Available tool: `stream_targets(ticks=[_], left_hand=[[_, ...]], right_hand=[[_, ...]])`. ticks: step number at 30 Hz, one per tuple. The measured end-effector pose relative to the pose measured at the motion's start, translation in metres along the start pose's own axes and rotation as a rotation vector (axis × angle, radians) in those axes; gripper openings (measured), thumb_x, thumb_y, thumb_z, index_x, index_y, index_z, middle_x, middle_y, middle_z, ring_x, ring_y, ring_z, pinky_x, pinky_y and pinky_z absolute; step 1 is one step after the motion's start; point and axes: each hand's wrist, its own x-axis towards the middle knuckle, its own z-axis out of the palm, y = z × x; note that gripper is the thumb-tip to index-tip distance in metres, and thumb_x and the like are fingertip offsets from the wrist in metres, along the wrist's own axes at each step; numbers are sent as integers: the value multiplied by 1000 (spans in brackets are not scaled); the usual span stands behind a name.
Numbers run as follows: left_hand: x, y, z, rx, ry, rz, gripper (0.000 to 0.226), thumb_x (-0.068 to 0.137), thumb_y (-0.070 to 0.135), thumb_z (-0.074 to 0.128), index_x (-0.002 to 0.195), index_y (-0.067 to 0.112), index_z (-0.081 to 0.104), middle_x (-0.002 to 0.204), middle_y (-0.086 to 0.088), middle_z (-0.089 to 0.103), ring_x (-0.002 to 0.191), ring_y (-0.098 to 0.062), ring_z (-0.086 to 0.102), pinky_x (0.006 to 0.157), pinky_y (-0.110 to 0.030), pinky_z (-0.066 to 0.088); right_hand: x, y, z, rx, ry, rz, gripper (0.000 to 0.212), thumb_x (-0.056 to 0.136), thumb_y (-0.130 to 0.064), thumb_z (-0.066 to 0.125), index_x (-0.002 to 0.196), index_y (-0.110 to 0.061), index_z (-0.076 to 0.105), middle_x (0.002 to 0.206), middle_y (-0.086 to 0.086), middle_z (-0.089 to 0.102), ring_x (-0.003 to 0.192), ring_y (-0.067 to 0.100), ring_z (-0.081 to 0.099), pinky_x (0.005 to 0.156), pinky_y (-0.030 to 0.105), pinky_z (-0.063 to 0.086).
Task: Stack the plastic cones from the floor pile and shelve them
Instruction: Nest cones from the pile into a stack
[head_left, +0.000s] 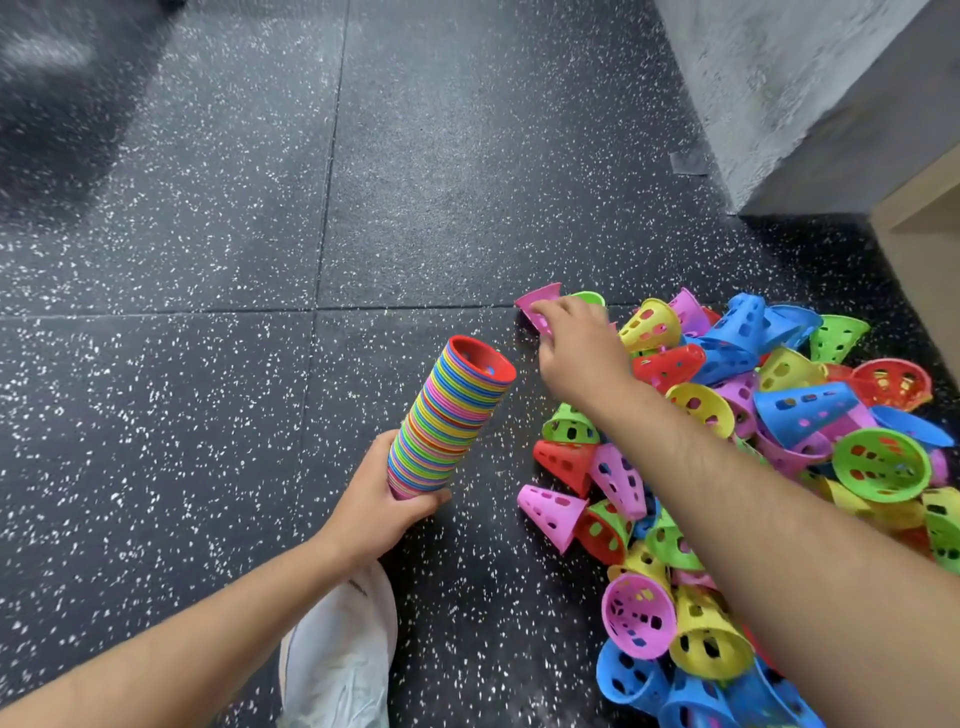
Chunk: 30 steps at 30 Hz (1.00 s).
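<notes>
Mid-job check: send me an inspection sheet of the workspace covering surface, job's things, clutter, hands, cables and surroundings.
Surface: black speckled rubber floor, tile seams visible.
Job's things: cone stack, many colours nested, red one at its open end, held tilted off the floor; cone pile loose on the floor at right; pink cone at the pile's far edge.
Clutter: small grey patch on the floor by the wall; cannot tell what it is.
Hands: left hand grips the stack's lower end; right hand reaches out, fingers curled on the pink cone.
Cables: nothing seen.
Surroundings: grey concrete wall at upper right, light wooden edge beside it, white shoe below the left hand.
</notes>
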Motion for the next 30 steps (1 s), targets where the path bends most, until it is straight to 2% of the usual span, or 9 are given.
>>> stream_targets(ticks=[3,6,9,12,16,19,22,26,30], left_hand=[[14,8,5,-2,-19,15,67,75,14,91,128,26,51,110,4,68,93,0,65,83,-15,49],[24,6,5,-20,-51,22,66,73,17,92,123,33,52,107,8,68,99,-16,68,91,-32,56],[29,4,3,-53,-62,-3,66,70,26,92,123,35,53,108,8,69,102,-19,68,94,-36,55],[31,1,1,-57,-61,-11,68,67,35,91,123,35,54,112,2,68,103,-17,67,94,-36,55],[32,-2,1,-76,-50,-31,69,74,19,93,128,31,51,115,2,68,103,-10,68,93,-27,53],[33,-6,0,-95,-52,-29,70,77,14,92,131,28,49,115,1,70,106,-12,69,95,-27,53],[33,-9,0,-85,-42,-9,70,77,14,91,130,29,48,114,4,70,106,-13,68,95,-27,52],[31,-9,-1,-83,-42,9,69,78,14,91,128,32,48,114,5,70,106,-12,68,94,-25,51],[28,-8,-2,-80,-32,16,71,77,17,92,127,38,47,116,4,69,108,-11,68,93,-23,51]], right_hand=[[34,12,0,-220,-105,26,41,94,-24,54,135,-26,54,142,6,45,127,32,41,103,43,39],[58,16,3,-278,-153,-11,48,95,-23,54,142,-26,46,151,1,40,135,28,36,107,41,35],[74,14,5,-321,-139,-20,56,93,-19,58,146,-24,40,146,1,45,132,28,41,105,40,37],[83,10,4,-371,-139,2,47,92,-20,60,138,-23,50,135,7,52,124,30,47,100,38,40],[86,4,5,-448,-137,-3,34,92,-15,57,126,-17,57,127,10,55,120,31,50,96,38,41],[82,3,6,-494,-102,-100,28,93,-18,58,121,-18,58,124,8,57,116,31,52,92,39,41],[74,5,1,-345,17,-160,22,94,-21,60,115,-17,63,118,10,58,108,34,52,83,41,41],[48,1,-19,137,223,-77,15,99,-27,56,104,-15,65,105,9,58,94,31,54,74,40,46],[9,-6,-41,389,375,-125,14,100,-20,56,105,-11,65,101,8,62,90,17,54,81,32,43]])
